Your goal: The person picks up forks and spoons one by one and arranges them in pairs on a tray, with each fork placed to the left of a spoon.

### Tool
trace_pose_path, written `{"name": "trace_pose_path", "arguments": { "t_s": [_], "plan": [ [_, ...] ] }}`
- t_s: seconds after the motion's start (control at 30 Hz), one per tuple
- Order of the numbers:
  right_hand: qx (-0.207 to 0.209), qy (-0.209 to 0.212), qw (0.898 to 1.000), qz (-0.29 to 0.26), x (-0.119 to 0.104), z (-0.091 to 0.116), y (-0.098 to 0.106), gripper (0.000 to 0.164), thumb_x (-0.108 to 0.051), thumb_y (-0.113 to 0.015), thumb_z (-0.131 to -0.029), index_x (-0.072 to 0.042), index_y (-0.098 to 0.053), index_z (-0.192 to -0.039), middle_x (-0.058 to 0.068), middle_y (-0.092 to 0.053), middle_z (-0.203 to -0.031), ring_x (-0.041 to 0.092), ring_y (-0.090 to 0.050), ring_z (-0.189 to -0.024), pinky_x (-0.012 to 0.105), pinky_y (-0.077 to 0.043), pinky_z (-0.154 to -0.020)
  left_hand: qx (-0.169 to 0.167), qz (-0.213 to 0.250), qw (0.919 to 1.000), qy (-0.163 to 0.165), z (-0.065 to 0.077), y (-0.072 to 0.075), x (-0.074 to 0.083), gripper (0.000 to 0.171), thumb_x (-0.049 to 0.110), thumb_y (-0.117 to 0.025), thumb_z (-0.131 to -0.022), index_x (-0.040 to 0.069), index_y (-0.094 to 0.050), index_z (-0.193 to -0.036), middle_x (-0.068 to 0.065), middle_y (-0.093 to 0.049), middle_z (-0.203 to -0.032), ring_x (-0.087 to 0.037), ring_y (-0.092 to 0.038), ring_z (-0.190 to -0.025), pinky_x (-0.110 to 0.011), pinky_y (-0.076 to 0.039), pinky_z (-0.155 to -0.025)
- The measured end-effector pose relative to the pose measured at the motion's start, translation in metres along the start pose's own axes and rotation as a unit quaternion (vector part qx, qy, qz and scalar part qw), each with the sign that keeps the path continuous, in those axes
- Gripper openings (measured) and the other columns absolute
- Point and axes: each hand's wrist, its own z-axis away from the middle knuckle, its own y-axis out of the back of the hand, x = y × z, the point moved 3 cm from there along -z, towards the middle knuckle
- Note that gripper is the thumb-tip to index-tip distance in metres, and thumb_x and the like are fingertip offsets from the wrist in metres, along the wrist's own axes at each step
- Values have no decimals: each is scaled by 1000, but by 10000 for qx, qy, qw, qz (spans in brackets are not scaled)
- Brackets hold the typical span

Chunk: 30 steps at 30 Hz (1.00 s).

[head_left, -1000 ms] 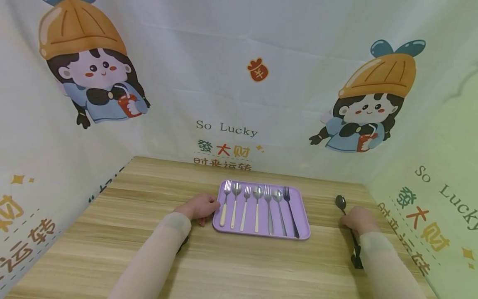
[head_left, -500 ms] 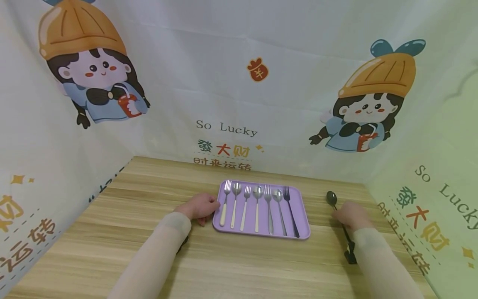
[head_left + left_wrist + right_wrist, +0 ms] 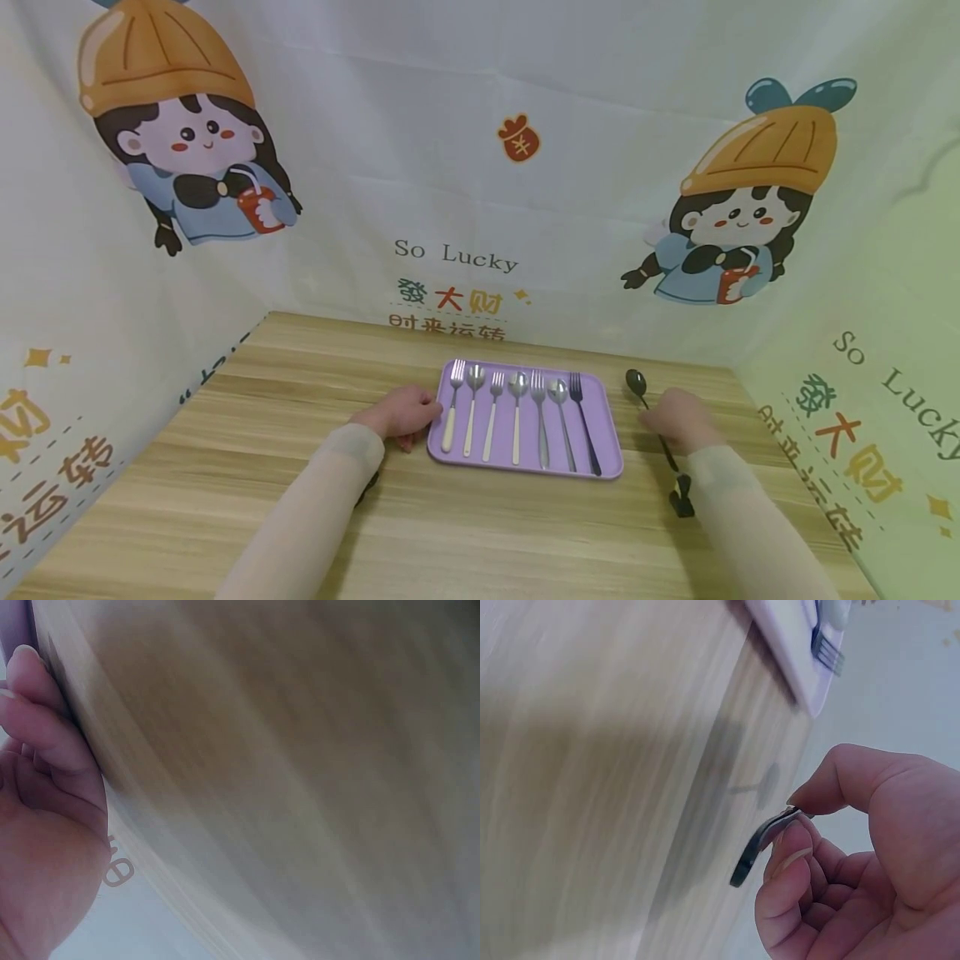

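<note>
My right hand (image 3: 678, 419) pinches a dark spoon (image 3: 636, 382) by its handle, to the right of the tray. Its bowl points to the far side of the table. In the right wrist view the thumb and forefinger meet on the spoon handle (image 3: 750, 859), and a shadow on the table lies apart from it. My left hand (image 3: 401, 414) holds the left rim of a purple tray (image 3: 606, 437). Forks and spoons lie side by side on it, from a white-handled fork (image 3: 448, 429) at the left to a black fork (image 3: 587, 425) at the right.
The wooden table (image 3: 480, 533) reaches back to a printed cloth wall (image 3: 585, 225), with more cloth at both sides. A small black device (image 3: 681, 496) sits by the right wrist.
My right hand has moved left and slightly away from me with the dark spoon, closer to the tray. My left hand and the tray have stayed in place.
</note>
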Motion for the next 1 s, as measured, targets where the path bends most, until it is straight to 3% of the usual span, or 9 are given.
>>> {"name": "trace_pose_path", "arguments": {
  "t_s": [0.37,0.73,1.0],
  "plan": [
    [-83,39,9999,-48,-25,-7,-10,29,-26,-68,-86,-7,-55,-68,9,-57,-70,23,-53,-63,34,-46,-56,1,-30,10000,-25,0,-1,1,30,26,-49,-98,12,-58,-74,-4,-56,-55,-15,-53,-41,-25,-44,-37],
    [-190,-47,9990,-402,-46,-8,-19,26,-21,-71,-85,-7,-56,-68,6,-55,-65,17,-50,-54,28,-44,-50,9,43,10000,-43,1,2,3,30,25,-49,-98,11,-57,-73,-3,-56,-56,-14,-52,-40,-23,-45,-36],
    [-171,-62,9986,-491,-51,-7,-26,25,-21,-73,-83,-1,-60,-79,11,-60,-76,23,-55,-66,33,-50,-58,4,13,10000,-76,2,1,3,30,25,-49,-98,11,-57,-73,-3,-55,-54,-14,-53,-40,-24,-44,-36]
  ]
}}
